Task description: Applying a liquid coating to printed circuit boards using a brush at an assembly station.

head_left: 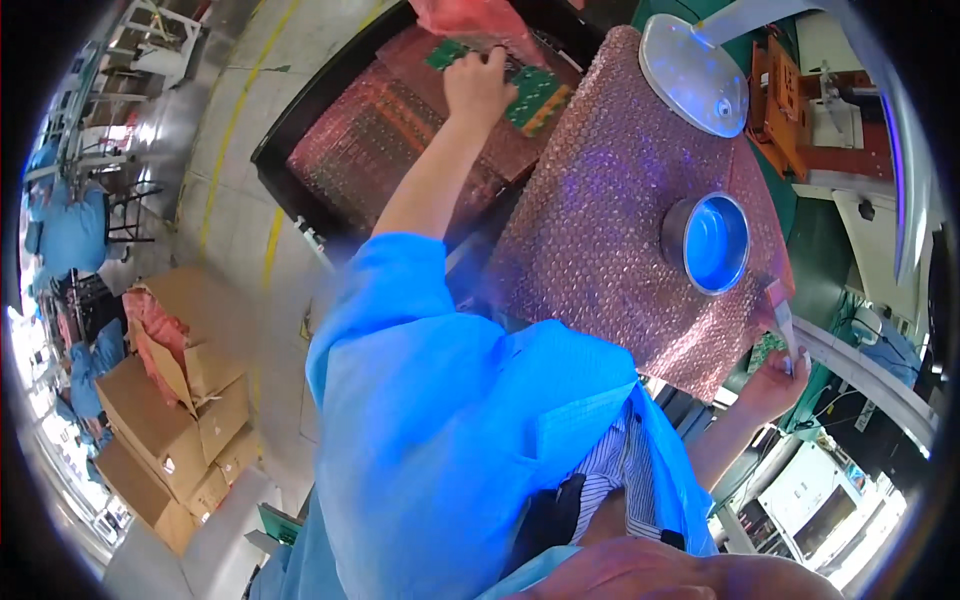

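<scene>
My left hand (478, 88) reaches into a black bin and closes on a green circuit board (540, 98), covering part of it; the fingertips are partly hidden. The board lies over pink bubble wrap (345, 145) that lines the bin, with a crumpled pink sheet (475, 25) behind it. My right hand (772, 385), at the right edge of the bench, grips a flat brush (783, 318) by its pale handle, tip upward. Left of the brush, a round metal cup (716, 243) stands on a bubble-wrap mat (600, 215); its inside looks blue.
A round metal lamp head (695, 75) on an arm overhangs the mat's far end. An orange fixture (780, 105) stands beyond it. Below the mat's right corner shows another green board (765, 350). Open cardboard boxes (165, 430) sit on the floor at left; people in blue work farther off.
</scene>
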Available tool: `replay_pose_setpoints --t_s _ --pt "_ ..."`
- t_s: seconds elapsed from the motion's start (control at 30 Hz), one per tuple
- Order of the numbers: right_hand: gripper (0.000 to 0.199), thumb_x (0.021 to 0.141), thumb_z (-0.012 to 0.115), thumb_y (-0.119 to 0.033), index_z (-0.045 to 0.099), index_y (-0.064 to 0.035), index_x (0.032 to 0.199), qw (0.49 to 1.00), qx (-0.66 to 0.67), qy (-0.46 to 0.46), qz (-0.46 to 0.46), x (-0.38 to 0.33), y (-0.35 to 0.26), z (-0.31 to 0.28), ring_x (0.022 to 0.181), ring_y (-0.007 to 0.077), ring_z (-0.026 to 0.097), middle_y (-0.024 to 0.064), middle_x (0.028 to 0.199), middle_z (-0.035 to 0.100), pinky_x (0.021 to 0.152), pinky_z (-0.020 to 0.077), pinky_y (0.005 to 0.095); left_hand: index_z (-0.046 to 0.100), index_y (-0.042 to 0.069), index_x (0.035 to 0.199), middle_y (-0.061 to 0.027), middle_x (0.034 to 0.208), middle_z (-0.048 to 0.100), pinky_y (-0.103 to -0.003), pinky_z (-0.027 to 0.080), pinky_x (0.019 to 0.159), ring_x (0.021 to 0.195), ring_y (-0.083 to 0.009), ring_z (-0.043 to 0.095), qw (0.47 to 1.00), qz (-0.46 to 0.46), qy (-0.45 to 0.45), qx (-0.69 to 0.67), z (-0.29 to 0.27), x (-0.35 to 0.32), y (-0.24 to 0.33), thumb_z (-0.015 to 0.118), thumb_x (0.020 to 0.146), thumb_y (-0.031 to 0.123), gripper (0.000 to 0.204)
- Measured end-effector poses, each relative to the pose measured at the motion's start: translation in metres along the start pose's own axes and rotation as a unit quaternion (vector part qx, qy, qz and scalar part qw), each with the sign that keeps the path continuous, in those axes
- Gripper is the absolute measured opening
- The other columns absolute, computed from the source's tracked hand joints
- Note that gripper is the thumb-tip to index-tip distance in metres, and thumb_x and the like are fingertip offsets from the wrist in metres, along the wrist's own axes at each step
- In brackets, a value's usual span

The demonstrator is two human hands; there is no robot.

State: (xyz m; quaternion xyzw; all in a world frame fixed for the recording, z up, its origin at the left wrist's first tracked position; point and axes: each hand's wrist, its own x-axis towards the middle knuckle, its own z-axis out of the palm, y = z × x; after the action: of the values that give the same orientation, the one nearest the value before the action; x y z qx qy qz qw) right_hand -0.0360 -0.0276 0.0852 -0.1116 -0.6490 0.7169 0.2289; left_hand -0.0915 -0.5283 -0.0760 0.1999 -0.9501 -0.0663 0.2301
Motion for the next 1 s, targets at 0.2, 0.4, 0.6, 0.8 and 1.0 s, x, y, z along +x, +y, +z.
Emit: replay_pose_setpoints --t_s 0.2,0.4,0.6,0.8,1.0 --pt "0.019 0.08 0.049 -0.011 0.052 0.0052 0.089 1.0 -0.006 0.027 -0.008 -0.009 0.003 0.015 0.056 0.0113 0.044 0.0045 0.06 0.046 0.06 0.0422 0.0282 0.053 0.013 0.099 -0.0127 0.079 0.057 -0.04 0.045 0.065 0.075 -0.0326 0.056 0.998 -0.023 -0.006 -0.059 -0.074 -0.076 -0.058 0.064 0.058 0.027 0.044" --pt "0.021 0.079 0.048 -0.01 0.053 0.0056 0.092 0.985 0.152 -0.037 0.072 -0.03 -0.01 0.027 0.056 0.012 0.047 0.0063 0.066 0.051 0.059 0.045 0.0274 0.052 0.007 0.104 -0.0101 0.096 0.059 -0.036 0.046 0.072 0.086 -0.0266 0.057 0.889 -0.241 -0.19 -0.34 -0.11 -0.16 -0.113 0.056 0.075 0.028 0.036" --pt "0.022 0.077 0.051 -0.011 0.055 0.005 0.092 0.994 0.075 -0.056 0.053 -0.005 0.023 0.029 0.064 0.0109 0.047 0.0049 0.079 0.053 0.054 0.0405 0.0223 0.045 0.005 0.113 -0.0113 0.113 0.05 -0.045 0.038 0.087 0.104 -0.0269 0.047 0.385 -0.336 -0.142 -0.848 -0.171 -0.155 -0.059 0.046 0.084 0.034 0.041" --pt "0.015 0.075 0.055 -0.013 0.061 -0.0013 0.083 0.989 -0.084 -0.117 0.017 -0.008 0.033 0.051 0.062 0.0062 0.045 -0.0002 0.071 0.053 0.051 0.0346 0.02 0.043 0.004 0.118 -0.0139 0.124 0.042 -0.052 0.025 0.097 0.116 -0.0314 0.037 0.196 -0.228 -0.197 -0.933 -0.176 -0.137 0.014 0.048 0.083 0.03 0.044" --pt "0.014 0.077 0.055 -0.014 0.06 -0.0016 0.083 0.976 -0.116 -0.169 0.069 -0.01 0.048 0.06 0.058 0.0037 0.042 -0.0027 0.065 0.05 0.051 0.032 0.0179 0.043 0.006 0.118 -0.0129 0.123 0.043 -0.049 0.027 0.096 0.114 -0.0299 0.039 0.188 -0.264 -0.282 -0.903 -0.146 -0.152 0.064 0.047 0.082 0.034 0.045"
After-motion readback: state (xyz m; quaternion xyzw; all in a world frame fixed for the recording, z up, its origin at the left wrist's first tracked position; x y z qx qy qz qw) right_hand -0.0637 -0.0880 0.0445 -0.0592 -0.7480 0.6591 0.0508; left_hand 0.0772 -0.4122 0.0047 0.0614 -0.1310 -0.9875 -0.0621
